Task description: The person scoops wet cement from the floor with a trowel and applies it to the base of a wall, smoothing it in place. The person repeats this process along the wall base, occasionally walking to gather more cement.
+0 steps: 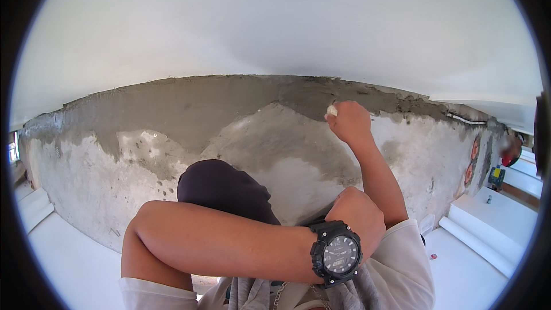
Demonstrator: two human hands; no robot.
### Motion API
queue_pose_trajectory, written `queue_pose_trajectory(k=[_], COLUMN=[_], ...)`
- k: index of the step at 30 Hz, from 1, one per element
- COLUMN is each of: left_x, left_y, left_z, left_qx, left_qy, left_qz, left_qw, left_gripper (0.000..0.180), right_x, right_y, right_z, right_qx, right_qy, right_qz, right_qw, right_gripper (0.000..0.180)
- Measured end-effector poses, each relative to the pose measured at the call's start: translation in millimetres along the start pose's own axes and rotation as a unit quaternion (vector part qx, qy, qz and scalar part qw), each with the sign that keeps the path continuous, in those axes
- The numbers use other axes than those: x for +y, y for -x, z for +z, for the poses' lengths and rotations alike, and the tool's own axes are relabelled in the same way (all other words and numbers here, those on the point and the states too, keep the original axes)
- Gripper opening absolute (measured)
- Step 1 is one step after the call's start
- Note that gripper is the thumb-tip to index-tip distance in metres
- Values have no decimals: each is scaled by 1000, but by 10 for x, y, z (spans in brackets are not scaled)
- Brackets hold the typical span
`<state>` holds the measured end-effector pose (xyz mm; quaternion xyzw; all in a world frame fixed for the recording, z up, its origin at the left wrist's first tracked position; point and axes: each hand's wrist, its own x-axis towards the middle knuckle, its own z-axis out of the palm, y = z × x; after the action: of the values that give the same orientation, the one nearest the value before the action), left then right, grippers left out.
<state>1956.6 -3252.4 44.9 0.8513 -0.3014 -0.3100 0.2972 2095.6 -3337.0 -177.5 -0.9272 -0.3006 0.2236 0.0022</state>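
My right hand (351,120) reaches up to a strip of grey mortar (229,97) along the upper wall. Its fingers are closed round a tool with a pale, rounded handle end (332,109). The working part of that tool is hidden or too dark to make out against the mortar. My left forearm lies bent across my body, with a black watch on the wrist. My left hand (357,215) is closed near my right upper arm. A dark edge (314,220) shows beside it, but whatever the fingers hold is hidden.
A white surface (275,23) meets the top of the rough wall (275,143). Dark rounded cloth (224,189) stands before the wall. At right are a white pipe (466,119), orange wall boxes (474,148), a green-yellow device (496,177) and a white step (493,218).
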Motion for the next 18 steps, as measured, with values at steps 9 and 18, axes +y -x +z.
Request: queue_pose_trajectory(k=[9, 18], left_x=[-30, -73], left_y=[53, 16], left_z=[-7, 23], left_qx=[5, 23], left_qy=[-31, -22], left_qz=[-20, -96], left_qw=[999, 995], left_gripper=[17, 16], right_x=[2, -92], right_y=[-202, -227], right_z=[220, 420], right_qx=[-19, 40], right_qy=[-15, -21], right_qz=[4, -19], right_qw=[1000, 999], right_gripper=[27, 26])
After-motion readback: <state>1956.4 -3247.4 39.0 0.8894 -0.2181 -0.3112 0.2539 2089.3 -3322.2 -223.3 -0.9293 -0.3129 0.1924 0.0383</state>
